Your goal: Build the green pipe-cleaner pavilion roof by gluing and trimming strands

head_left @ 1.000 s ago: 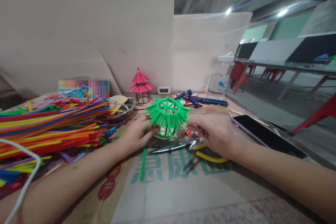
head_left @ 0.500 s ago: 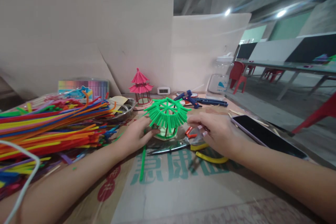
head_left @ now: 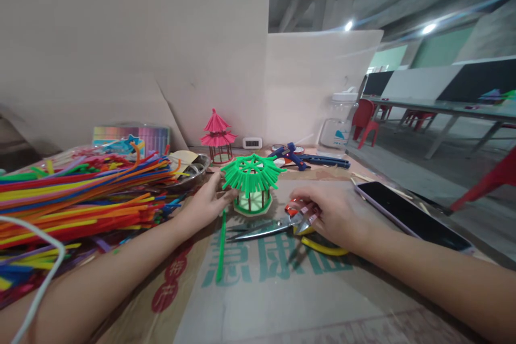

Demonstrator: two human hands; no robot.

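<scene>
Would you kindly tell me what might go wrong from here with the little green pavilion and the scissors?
The scissors under the right hand point their blades toward the left hand, so a slip might nick it. The left hand grips the green pavilion by one side only; a push could tip it or bend its roof. The phone lies close by the right forearm and might get knocked.

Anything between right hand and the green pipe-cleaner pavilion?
Nothing visible. Only bare brown cardboard sheet lies between the right hand and the green pipe-cleaner pavilion. The silver scissors in that hand's grip point left, nearer the camera than the pavilion's base. The left hand holds the opposite side.
</scene>
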